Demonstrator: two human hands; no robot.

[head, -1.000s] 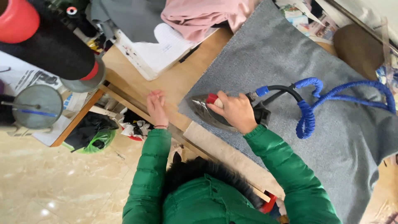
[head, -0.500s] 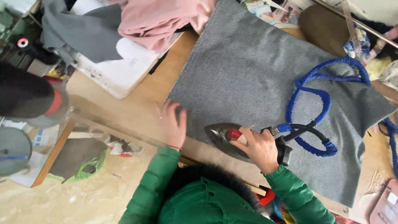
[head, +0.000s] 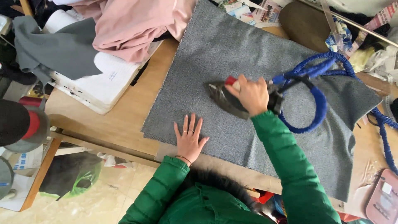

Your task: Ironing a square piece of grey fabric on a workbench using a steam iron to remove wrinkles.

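Observation:
A large grey woollen cloth point(head: 232, 54) lies spread over a wooden table point(head: 124, 112). My right hand point(head: 251, 94) grips the handle of a dark steam iron point(head: 224, 99) resting on the middle of the cloth. A blue hose point(head: 315, 91) loops away from the iron's back toward the right. My left hand point(head: 189, 139) lies flat with fingers spread on the cloth's near edge, just left of the iron. Both arms wear green padded sleeves.
Pink fabric point(head: 132, 25) and a grey garment point(head: 62, 49) are piled at the far left over an open notebook point(head: 99, 83). A dark spool point(head: 20, 124) stands at the left edge. Clutter and a round brown pad point(head: 306, 25) sit at the far right.
The iron and my right hand have moved away from the near edge onto the middle of the cloth. My left hand now presses flat on the cloth's near edge.

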